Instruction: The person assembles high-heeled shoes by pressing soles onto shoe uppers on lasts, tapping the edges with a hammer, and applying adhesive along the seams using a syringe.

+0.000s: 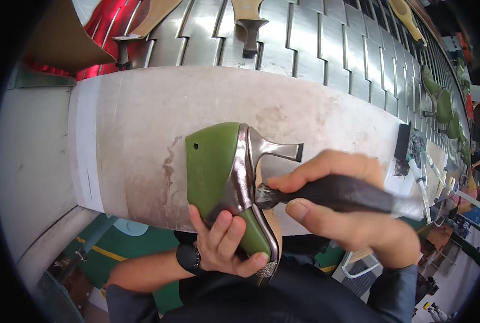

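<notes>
A high-heeled shoe with shiny bronze straps (242, 175) lies on its side, mounted on a green shoe last (210, 156). Its slim metallic heel (272, 149) points right, and the toe faces my body. My left hand (221, 245) grips the front part of the last and shoe from the left. In my right hand (358, 229) is a dark-handled tool (337, 194), held between thumb and fingers. The tool's rounded, worn end touches the sole edge at the strap. Its other end is silvery and blurred, so its exact kind cannot be made out.
Beyond the stained pale worktable (132, 107) runs a metal slat conveyor (304, 40), red-lit at left. Heeled shoes lie sole-up on it, including one shoe (249, 27) at top centre. More green lasts (442, 102) stand at right, near a black block (403, 141) and slim white tools (419, 180).
</notes>
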Available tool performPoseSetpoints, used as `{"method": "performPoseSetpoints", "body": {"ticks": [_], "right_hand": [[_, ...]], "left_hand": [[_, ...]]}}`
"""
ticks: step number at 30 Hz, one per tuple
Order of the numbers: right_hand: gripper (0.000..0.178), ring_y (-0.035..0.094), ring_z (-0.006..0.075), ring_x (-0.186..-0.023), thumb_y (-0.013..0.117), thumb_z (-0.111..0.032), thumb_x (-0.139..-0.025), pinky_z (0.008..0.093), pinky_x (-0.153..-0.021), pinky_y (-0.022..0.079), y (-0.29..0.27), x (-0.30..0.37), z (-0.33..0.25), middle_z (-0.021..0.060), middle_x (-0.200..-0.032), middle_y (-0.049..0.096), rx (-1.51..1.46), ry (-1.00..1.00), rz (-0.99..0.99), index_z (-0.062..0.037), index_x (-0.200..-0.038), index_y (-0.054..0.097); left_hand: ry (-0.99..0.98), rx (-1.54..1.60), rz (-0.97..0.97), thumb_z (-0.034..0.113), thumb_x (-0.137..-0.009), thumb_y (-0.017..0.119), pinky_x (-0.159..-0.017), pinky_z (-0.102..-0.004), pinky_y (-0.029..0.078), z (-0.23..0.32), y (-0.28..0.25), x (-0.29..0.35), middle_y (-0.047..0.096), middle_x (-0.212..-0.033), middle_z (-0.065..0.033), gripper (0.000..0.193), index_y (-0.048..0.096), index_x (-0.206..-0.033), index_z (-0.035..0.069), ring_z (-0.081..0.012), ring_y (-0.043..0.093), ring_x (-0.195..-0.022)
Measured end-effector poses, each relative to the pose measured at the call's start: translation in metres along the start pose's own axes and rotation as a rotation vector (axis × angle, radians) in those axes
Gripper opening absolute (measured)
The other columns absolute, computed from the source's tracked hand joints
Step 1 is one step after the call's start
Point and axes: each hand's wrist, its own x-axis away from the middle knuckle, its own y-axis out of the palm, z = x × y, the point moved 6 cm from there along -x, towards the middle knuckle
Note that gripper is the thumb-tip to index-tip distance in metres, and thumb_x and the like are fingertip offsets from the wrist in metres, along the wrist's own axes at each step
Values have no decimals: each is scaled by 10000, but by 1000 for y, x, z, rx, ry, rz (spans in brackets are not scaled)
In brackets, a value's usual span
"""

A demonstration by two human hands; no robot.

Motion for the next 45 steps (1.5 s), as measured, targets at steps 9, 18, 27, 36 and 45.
{"method": "performPoseSetpoints", "body": {"ticks": [9, 18, 27, 36, 45], "right_hand": [[210, 722, 157, -786, 676, -57, -974, 320, -741, 607, 1, 28, 19, 196, -1130, 790, 12, -172, 178, 45, -1157, 699], [376, 648, 353, -1245, 730, 30, -839, 453, -1069, 524, -31, 117, 38, 180, -1338, 685, 997, -421, 530, 15, -1214, 710], [745, 749, 304, -1073, 698, -158, -998, 374, -838, 621, -120, 203, 85, 285, -1345, 666, -320, -332, 888, -50, -1630, 319], [852, 671, 157, -784, 1014, -339, -670, 298, -679, 564, 5, 208, 62, 109, -1022, 688, -24, -477, 474, 32, -1320, 608], [617, 743, 352, -793, 886, -306, -771, 414, -723, 594, 89, 184, 37, 176, -916, 748, 107, -638, 111, 82, -1218, 712]], "left_hand": [[62, 33, -12, 304, -1086, 569, -1161, -829, 236, -3, -5, -1, 432, -1576, -318, 491, 381, -1539, 277, -494, 486, -1445], [92, 48, -105, 625, -882, 794, -1184, -799, 233, 4, -14, -7, 325, -1599, -421, 1069, 211, -1612, 105, -589, 369, -1487], [316, 11, -39, 660, -862, 799, -1187, -821, 198, 40, -19, 67, 338, -1565, -390, 1098, 183, -1641, 191, -535, 365, -1493], [349, -47, 20, 675, -854, 796, -1220, -793, 177, 36, -8, 80, 304, -1606, -356, 1129, 132, -1662, 250, -501, 309, -1546], [232, 77, 71, 413, -1031, 655, -1224, -804, 144, 37, -12, 81, 358, -1643, -221, 680, 288, -1602, 375, -416, 337, -1567]]}}
